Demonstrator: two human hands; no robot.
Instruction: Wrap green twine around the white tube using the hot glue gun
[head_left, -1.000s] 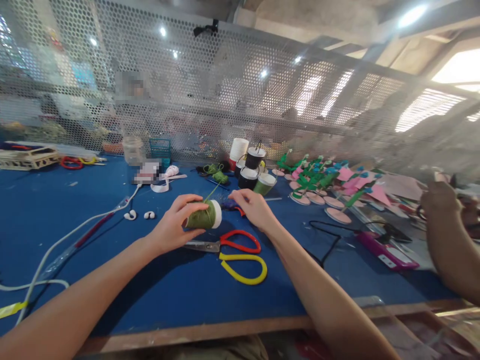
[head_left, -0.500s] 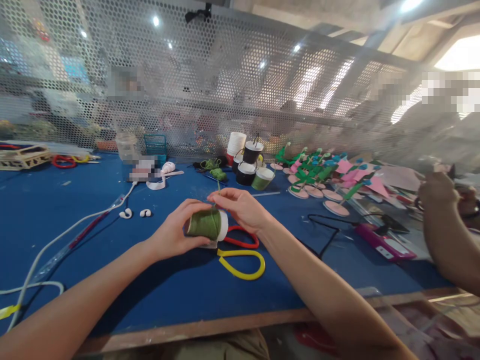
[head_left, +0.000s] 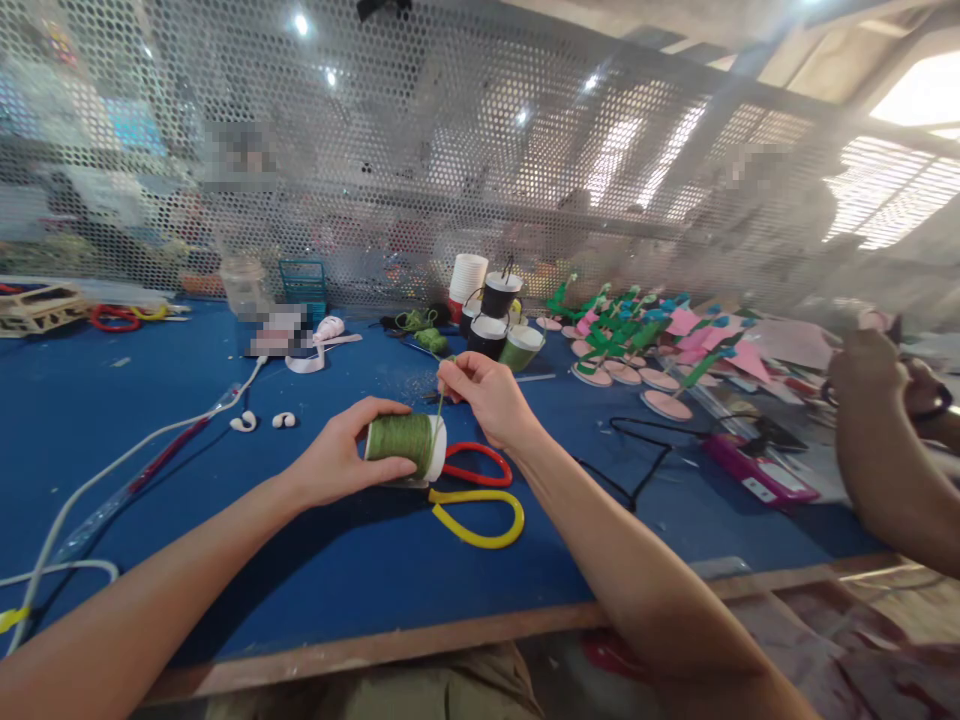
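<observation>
My left hand [head_left: 337, 450] is wrapped round a small white cup [head_left: 401, 445] that lies tilted on its side, its wall covered in wound green yarn. Between the thumb and fingers of my right hand [head_left: 491, 398], a green yarn strand [head_left: 439, 408] is pinched and runs down to the cup's white rim. Scissors [head_left: 517, 520] with one red and one yellow handle loop lie just below and right of the cup; their blades are hidden. A loose bundle of green yarn [head_left: 430, 340] rests beyond my hands.
Yarn-covered cups [head_left: 491, 338] and a white cup stack [head_left: 469, 275] stand at the back. Right of them are many green-and-pink craft flowers [head_left: 626, 350] on round bases. A purple device [head_left: 757, 468] and a co-worker's arm [head_left: 874, 440] are at right; earbuds [head_left: 245, 421] and a white cable [head_left: 165, 437] at left.
My right hand has moved up and away from the cup, drawing the yarn strand taut. The left hand still holds the cup, and its fingers show more of the green winding.
</observation>
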